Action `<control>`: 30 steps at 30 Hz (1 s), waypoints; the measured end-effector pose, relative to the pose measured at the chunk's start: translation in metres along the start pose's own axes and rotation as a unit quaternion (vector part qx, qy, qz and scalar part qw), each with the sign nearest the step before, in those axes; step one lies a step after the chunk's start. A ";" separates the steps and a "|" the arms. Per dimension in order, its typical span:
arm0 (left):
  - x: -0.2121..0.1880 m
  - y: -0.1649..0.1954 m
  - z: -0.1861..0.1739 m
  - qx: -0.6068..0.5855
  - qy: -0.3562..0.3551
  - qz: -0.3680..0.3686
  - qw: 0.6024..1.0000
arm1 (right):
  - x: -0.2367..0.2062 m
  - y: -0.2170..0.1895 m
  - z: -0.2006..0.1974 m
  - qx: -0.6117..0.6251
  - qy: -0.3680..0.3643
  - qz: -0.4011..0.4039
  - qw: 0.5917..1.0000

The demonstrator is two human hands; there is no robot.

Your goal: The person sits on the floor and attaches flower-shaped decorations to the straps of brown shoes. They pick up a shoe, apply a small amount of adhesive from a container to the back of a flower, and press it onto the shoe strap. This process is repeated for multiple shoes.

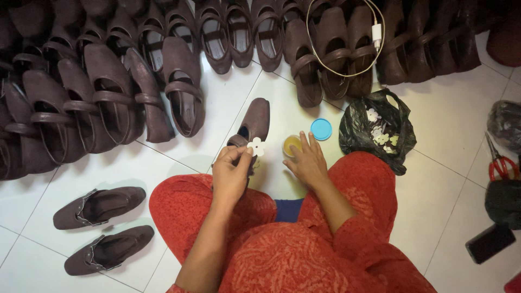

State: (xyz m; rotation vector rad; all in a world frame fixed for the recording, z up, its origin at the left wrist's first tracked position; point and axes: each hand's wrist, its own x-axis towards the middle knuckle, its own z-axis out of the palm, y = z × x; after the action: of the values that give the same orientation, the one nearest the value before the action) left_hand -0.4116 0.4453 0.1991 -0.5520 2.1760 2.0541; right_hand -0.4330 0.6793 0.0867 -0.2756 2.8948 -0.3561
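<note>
On white floor tiles (239,92): left hand (230,173) pinching 1 white flower trim (256,146) beside brown shoe (254,123); right hand (308,161) spread, fingers resting on glue pot (291,145).

A single head-worn camera looks steeply down, close over the lap and tiled floor (228,103).

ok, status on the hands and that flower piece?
Left hand pinching white flower piece against brown shoe. Right hand fingers at open glue pot; blue lid beside it. Nothing in the way.
</note>
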 end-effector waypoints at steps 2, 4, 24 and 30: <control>-0.001 0.002 0.000 -0.016 0.000 -0.003 1.000 | 0.002 -0.002 -0.001 0.002 -0.009 0.007 1.000; -0.001 0.004 0.000 -0.015 -0.006 -0.006 1.000 | 0.003 -0.003 -0.001 -0.001 -0.023 0.011 1.000; -0.002 0.007 0.004 0.080 0.008 0.032 0.996 | 0.001 -0.011 -0.014 0.037 0.002 0.014 0.999; -0.008 0.022 0.006 0.068 0.005 0.007 0.998 | -0.021 -0.027 -0.054 0.234 0.095 0.007 0.968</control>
State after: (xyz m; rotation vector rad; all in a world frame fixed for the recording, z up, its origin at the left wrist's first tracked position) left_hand -0.4124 0.4530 0.2215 -0.5354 2.3101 1.8942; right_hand -0.4213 0.6697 0.1487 -0.1461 2.8732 -1.0937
